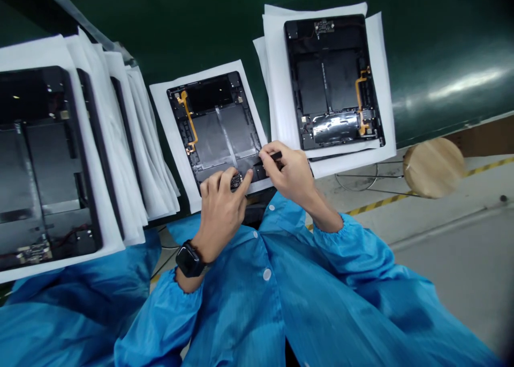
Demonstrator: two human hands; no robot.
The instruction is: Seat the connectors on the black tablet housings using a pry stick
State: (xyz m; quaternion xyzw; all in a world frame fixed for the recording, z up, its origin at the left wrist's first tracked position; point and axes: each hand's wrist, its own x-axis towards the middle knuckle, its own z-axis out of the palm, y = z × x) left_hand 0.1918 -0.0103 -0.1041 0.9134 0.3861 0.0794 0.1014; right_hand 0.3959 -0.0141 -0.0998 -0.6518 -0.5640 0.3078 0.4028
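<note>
An opened black tablet housing point(209, 134) with an orange flex cable point(190, 122) rests on a white foam sheet point(162, 102) in front of me. My left hand point(222, 201) lies over its near edge, fingers spread around a small circuit board point(236, 181); it wears a black watch. Pinched in my right hand point(289, 173) is a thin black tool point(276, 155), held over the near right corner of the housing. The tool's tip is too small to make out. My left index fingertip is close to the right hand's fingers.
Right of the housing, another opened device point(331, 83) sits on stacked white sheets point(281, 89). At the left stands a pile of devices point(44, 158) layered with foam sheets point(140, 142). A round wooden stool point(433, 167) is beyond the green table's point(433, 51) edge.
</note>
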